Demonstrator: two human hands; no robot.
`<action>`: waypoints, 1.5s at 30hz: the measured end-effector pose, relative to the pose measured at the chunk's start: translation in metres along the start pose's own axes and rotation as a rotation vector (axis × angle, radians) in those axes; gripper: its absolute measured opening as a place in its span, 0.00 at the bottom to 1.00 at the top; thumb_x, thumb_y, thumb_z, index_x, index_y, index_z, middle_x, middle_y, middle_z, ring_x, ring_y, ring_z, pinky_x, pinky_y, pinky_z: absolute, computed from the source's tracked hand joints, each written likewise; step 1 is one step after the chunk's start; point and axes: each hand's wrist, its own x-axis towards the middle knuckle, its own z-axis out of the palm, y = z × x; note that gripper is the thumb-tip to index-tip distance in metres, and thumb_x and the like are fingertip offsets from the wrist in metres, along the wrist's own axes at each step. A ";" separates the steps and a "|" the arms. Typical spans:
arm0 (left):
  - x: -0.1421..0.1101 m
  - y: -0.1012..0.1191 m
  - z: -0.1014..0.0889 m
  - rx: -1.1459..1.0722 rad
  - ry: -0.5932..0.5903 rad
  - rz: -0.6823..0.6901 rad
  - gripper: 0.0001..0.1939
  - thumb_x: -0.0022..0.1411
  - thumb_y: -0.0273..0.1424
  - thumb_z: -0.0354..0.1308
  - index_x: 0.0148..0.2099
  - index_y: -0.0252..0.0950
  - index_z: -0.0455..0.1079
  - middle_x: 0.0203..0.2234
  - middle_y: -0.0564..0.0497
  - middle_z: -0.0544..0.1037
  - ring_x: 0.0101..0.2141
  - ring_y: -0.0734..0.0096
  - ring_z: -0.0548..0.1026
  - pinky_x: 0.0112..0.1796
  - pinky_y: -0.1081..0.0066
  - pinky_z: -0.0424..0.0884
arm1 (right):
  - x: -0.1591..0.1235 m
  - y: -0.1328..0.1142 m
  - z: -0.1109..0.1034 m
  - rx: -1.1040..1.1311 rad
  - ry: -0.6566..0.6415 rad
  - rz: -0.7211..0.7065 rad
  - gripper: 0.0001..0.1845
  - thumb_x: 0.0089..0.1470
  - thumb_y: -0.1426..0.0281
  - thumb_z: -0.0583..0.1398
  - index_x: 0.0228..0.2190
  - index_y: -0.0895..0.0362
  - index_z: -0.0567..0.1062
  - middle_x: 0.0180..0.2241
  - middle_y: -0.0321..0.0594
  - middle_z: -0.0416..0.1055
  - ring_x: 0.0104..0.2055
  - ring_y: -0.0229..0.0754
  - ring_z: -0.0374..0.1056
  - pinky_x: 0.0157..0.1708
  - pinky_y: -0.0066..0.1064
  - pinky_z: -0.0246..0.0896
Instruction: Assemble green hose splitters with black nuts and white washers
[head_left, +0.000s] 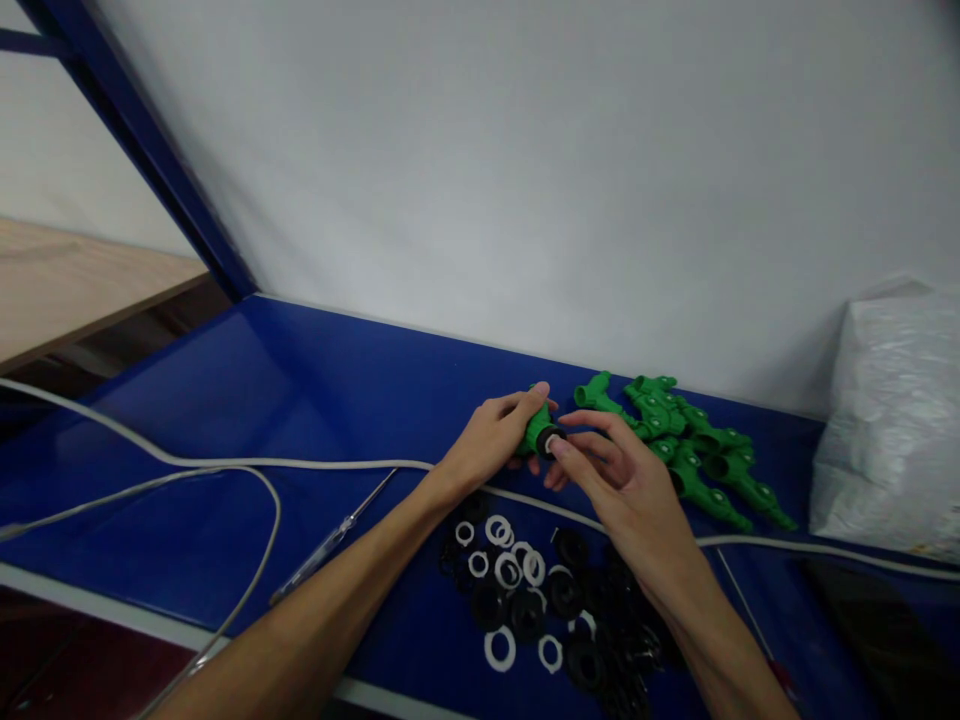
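Note:
My left hand (pixel 504 432) is closed around a green plastic fitting (pixel 538 428) and holds it above the table. A black ring sits on the fitting's near end. There, the thumb of my right hand (pixel 604 462) presses against a small white ring (pixel 551 441), its other fingers curled loosely beside it. Below my hands, several loose white rings (pixel 499 650) and black rings (pixel 585 664) lie in a scattered pile. More green fittings (pixel 660 415) are heaped just beyond my right hand.
A white cable (pixel 315 463) runs across the blue table (pixel 337 370) and under my arms. Left of my left forearm lies a screwdriver (pixel 322 550) with a clear handle. A filled white plastic bag (pixel 892 430) stands at the right against the pale wall (pixel 525 180).

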 end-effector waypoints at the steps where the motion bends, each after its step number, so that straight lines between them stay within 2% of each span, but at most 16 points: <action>1: 0.000 0.000 0.000 -0.005 0.003 0.002 0.35 0.67 0.59 0.49 0.53 0.33 0.76 0.25 0.52 0.74 0.22 0.74 0.72 0.20 0.76 0.63 | 0.000 -0.001 0.000 0.004 -0.021 0.017 0.20 0.56 0.57 0.68 0.46 0.53 0.73 0.30 0.35 0.79 0.30 0.38 0.76 0.35 0.29 0.73; 6: 0.000 0.002 0.000 -0.018 0.040 -0.015 0.35 0.65 0.60 0.51 0.49 0.31 0.77 0.23 0.53 0.71 0.22 0.75 0.69 0.21 0.76 0.62 | -0.001 -0.005 0.001 0.075 -0.098 0.089 0.25 0.58 0.57 0.67 0.54 0.54 0.75 0.32 0.38 0.81 0.32 0.40 0.77 0.39 0.33 0.74; 14: 0.000 0.004 0.002 -0.022 0.017 -0.041 0.37 0.66 0.59 0.50 0.54 0.30 0.76 0.22 0.53 0.73 0.21 0.73 0.69 0.22 0.73 0.65 | -0.003 -0.004 0.002 0.127 -0.075 0.080 0.21 0.56 0.58 0.69 0.49 0.54 0.80 0.32 0.39 0.81 0.33 0.41 0.78 0.40 0.34 0.74; 17: -0.001 0.004 0.001 0.052 0.056 0.003 0.37 0.66 0.59 0.49 0.49 0.30 0.78 0.24 0.50 0.76 0.24 0.71 0.72 0.26 0.72 0.68 | -0.002 -0.003 0.003 0.146 -0.056 0.097 0.22 0.55 0.58 0.69 0.49 0.54 0.81 0.32 0.40 0.81 0.34 0.43 0.78 0.41 0.37 0.75; 20: -0.001 0.003 -0.001 0.184 0.077 0.097 0.35 0.68 0.58 0.48 0.44 0.31 0.80 0.31 0.47 0.81 0.32 0.66 0.77 0.35 0.69 0.72 | -0.001 -0.001 0.003 0.158 -0.013 0.124 0.24 0.53 0.57 0.71 0.48 0.56 0.81 0.32 0.41 0.82 0.34 0.45 0.79 0.42 0.39 0.75; 23: -0.002 0.004 -0.002 0.250 0.097 0.168 0.31 0.70 0.54 0.48 0.51 0.35 0.80 0.45 0.46 0.84 0.47 0.58 0.80 0.51 0.62 0.72 | 0.000 -0.002 0.002 0.172 0.064 0.133 0.25 0.51 0.57 0.72 0.48 0.56 0.81 0.33 0.42 0.82 0.35 0.45 0.78 0.42 0.40 0.75; 25: -0.003 0.005 -0.002 0.241 0.104 0.194 0.29 0.71 0.51 0.50 0.59 0.36 0.77 0.55 0.45 0.81 0.56 0.56 0.76 0.60 0.59 0.66 | 0.001 -0.003 0.000 0.176 0.124 0.124 0.26 0.51 0.57 0.72 0.49 0.56 0.81 0.32 0.42 0.82 0.35 0.45 0.79 0.42 0.41 0.75; 28: -0.005 0.006 0.000 0.190 0.038 0.203 0.30 0.72 0.48 0.50 0.64 0.35 0.72 0.63 0.44 0.74 0.63 0.56 0.71 0.66 0.57 0.59 | 0.003 -0.004 -0.004 0.159 0.193 0.092 0.26 0.51 0.57 0.72 0.49 0.56 0.81 0.33 0.42 0.82 0.37 0.46 0.79 0.44 0.41 0.76; 31: -0.007 0.006 0.002 0.189 -0.009 0.214 0.29 0.70 0.44 0.53 0.67 0.37 0.69 0.63 0.44 0.73 0.62 0.56 0.72 0.64 0.55 0.63 | 0.004 -0.004 -0.006 0.115 0.205 0.061 0.24 0.53 0.58 0.70 0.49 0.55 0.81 0.35 0.43 0.83 0.37 0.47 0.80 0.44 0.42 0.76; 34: -0.009 0.006 0.002 0.242 0.000 0.219 0.30 0.67 0.40 0.57 0.68 0.37 0.67 0.63 0.43 0.73 0.59 0.56 0.74 0.59 0.57 0.70 | 0.003 -0.001 -0.005 0.036 0.204 -0.002 0.21 0.54 0.58 0.69 0.48 0.54 0.81 0.34 0.41 0.83 0.35 0.46 0.80 0.43 0.41 0.77; 37: -0.010 0.008 0.004 0.286 0.008 0.210 0.30 0.66 0.38 0.57 0.68 0.36 0.66 0.62 0.42 0.74 0.55 0.57 0.77 0.54 0.60 0.74 | 0.002 0.002 -0.004 -0.029 0.202 -0.058 0.19 0.56 0.58 0.68 0.46 0.53 0.81 0.34 0.41 0.83 0.34 0.45 0.79 0.42 0.40 0.77; 45: -0.011 0.008 0.006 0.311 0.033 0.197 0.31 0.64 0.37 0.59 0.68 0.35 0.68 0.59 0.43 0.77 0.50 0.57 0.80 0.52 0.61 0.76 | 0.004 0.001 -0.002 -0.075 0.196 -0.092 0.16 0.55 0.60 0.67 0.44 0.53 0.81 0.35 0.40 0.83 0.34 0.44 0.79 0.43 0.40 0.77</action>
